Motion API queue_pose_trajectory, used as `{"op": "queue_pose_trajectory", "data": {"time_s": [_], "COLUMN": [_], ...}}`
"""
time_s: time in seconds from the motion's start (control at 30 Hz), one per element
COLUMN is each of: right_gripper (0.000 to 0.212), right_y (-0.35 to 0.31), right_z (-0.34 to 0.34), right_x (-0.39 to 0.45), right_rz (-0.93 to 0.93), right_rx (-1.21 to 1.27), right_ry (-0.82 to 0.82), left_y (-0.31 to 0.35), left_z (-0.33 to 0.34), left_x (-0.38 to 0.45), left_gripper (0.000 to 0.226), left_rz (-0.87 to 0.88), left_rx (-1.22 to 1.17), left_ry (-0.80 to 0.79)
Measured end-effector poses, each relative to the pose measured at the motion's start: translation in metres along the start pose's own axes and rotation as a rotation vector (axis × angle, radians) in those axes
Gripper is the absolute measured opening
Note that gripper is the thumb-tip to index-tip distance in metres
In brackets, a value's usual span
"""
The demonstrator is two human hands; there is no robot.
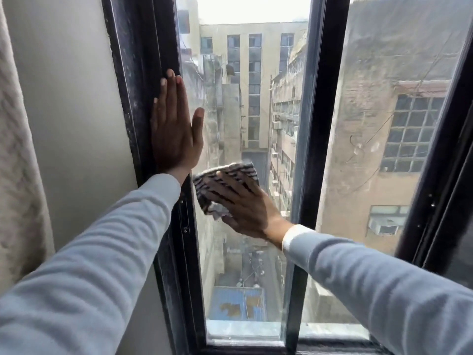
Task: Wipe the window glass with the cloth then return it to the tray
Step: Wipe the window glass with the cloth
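Note:
A black-and-white striped cloth (225, 176) is pressed flat against the window glass (245, 98) of the left pane, about mid-height. My right hand (243, 203) lies spread over the cloth and holds it to the glass. My left hand (174, 124) rests flat, fingers together and pointing up, on the black left frame (143, 85), its thumb over the glass edge. The glass looks smeared and dusty near the left edge. No tray is in view.
A black centre mullion (320, 124) divides the left pane from a second pane (384, 124) on the right. A pale curtain (20, 149) hangs at the far left beside a white wall (76, 124). The bottom frame rail (245, 347) runs below.

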State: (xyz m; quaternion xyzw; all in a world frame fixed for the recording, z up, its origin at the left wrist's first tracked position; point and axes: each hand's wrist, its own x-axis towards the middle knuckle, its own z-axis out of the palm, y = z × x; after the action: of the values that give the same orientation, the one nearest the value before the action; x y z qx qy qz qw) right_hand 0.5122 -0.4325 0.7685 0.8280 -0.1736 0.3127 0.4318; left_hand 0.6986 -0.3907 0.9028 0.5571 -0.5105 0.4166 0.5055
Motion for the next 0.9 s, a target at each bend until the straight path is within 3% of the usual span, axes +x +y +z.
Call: {"op": "queue_pose_trajectory", "data": {"time_s": [0.07, 0.13, 0.2, 0.27, 0.3, 0.37, 0.43, 0.5, 0.6, 0.67, 0.7, 0.8, 0.87, 0.9], "right_gripper": [0.068, 0.069, 0.064, 0.06, 0.063, 0.069, 0.065, 0.067, 0.068, 0.064, 0.066, 0.072, 0.067, 0.067], "right_y": [0.033, 0.061, 0.054, 0.013, -0.013, -0.051, -0.036, 0.008, 0.068, 0.049, 0.023, -0.032, -0.006, 0.014], "right_z": [-0.012, -0.022, -0.02, -0.011, -0.006, 0.004, 0.011, 0.006, -0.013, -0.008, -0.003, 0.013, 0.011, 0.005], "right_x": [0.035, 0.054, 0.04, 0.0, -0.023, -0.065, -0.06, -0.019, 0.017, -0.001, -0.014, -0.028, 0.011, 0.034], "right_rz": [0.113, 0.426, 0.686, 0.786, 0.721, 0.37, 0.063, 0.079, 0.537, 0.788, 0.798, 0.346, 0.099, 0.09], "right_rx": [-0.037, -0.028, 0.038, 0.142, 0.191, 0.211, 0.13, 0.088, 0.068, 0.128, 0.166, 0.21, 0.15, 0.102], "right_ry": [0.073, 0.163, 0.224, 0.144, 0.031, -0.136, -0.107, 0.017, 0.153, 0.194, 0.156, -0.015, 0.058, 0.089], "left_y": [0.001, 0.003, 0.006, 0.009, 0.009, 0.007, 0.006, 0.004, -0.002, -0.004, -0.005, -0.004, -0.004, -0.005], "left_z": [-0.002, -0.005, -0.008, -0.01, -0.01, -0.01, -0.009, -0.006, 0.0, 0.003, 0.003, 0.005, 0.005, 0.005], "left_x": [-0.002, -0.001, -0.002, -0.002, -0.001, 0.0, -0.001, -0.001, -0.002, -0.001, 0.0, -0.001, -0.001, -0.001], "left_gripper": [0.069, 0.068, 0.067, 0.068, 0.069, 0.069, 0.068, 0.068, 0.069, 0.07, 0.07, 0.071, 0.069, 0.068], "left_rz": [0.023, 0.032, 0.014, 0.004, 0.008, 0.013, 0.01, 0.019, 0.033, 0.036, 0.034, 0.026, 0.029, 0.036], "left_rx": [-0.011, -0.015, -0.016, -0.022, -0.021, -0.025, -0.027, -0.018, -0.018, -0.013, -0.009, -0.004, -0.025, -0.041], "left_ry": [-0.004, -0.006, -0.013, -0.025, -0.03, -0.044, -0.042, -0.037, -0.024, -0.016, -0.015, -0.02, -0.024, -0.024]}}
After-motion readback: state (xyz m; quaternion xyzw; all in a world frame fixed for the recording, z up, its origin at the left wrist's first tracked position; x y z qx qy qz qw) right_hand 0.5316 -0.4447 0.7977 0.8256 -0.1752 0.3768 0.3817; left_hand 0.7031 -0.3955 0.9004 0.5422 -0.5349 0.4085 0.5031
